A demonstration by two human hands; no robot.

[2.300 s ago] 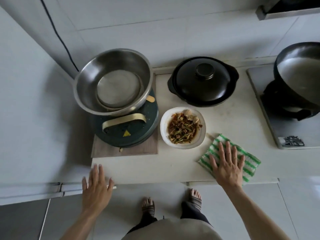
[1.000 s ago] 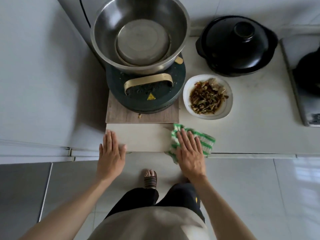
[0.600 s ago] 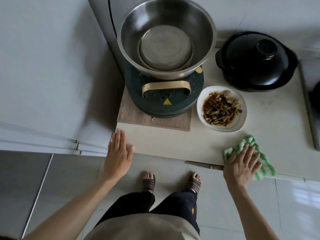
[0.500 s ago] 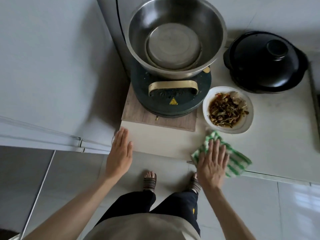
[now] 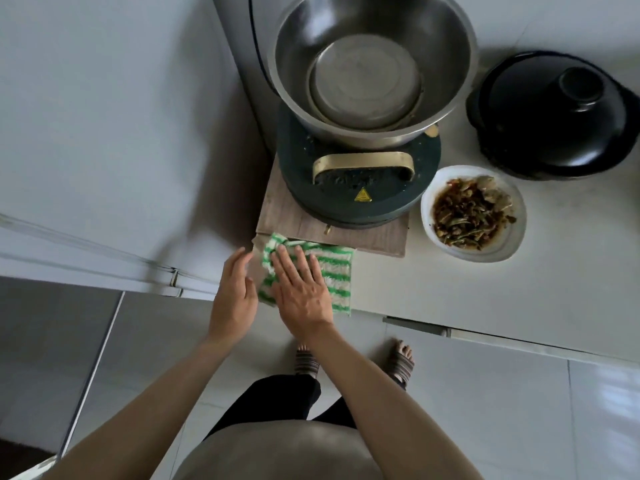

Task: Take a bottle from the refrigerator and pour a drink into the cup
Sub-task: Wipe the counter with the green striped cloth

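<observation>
Two hands work at the near left corner of the desk (image 5: pixel 485 306), and the cloth (image 5: pixel 332 268) is the thing that has moved. Half a second ago it lay in front of the food plate (image 5: pixel 472 213); now it sits just in front of the wooden board (image 5: pixel 332 233), close to the big white fridge (image 5: pixel 104 133). This is wiping, so the drink job has not begun. No bottle and no cup show anywhere, and the fridge door looks shut.

The steel bowl (image 5: pixel 370 67) sits behind the board on the dark cooker (image 5: pixel 360 202). The black pot (image 5: pixel 554 116) is well right of the board.

The right hand (image 5: pixel 301 292) lies flat on the cloth, grip wide, fingers straight. The left hand (image 5: pixel 233 299) is just left of it by the desk edge, grip wide too, holding nothing.

The cloth hangs a little over the desk's front edge and could slip off. Right of the board, in front of the plate, the desk is bare. The floor by the fridge is free for stepping over.
</observation>
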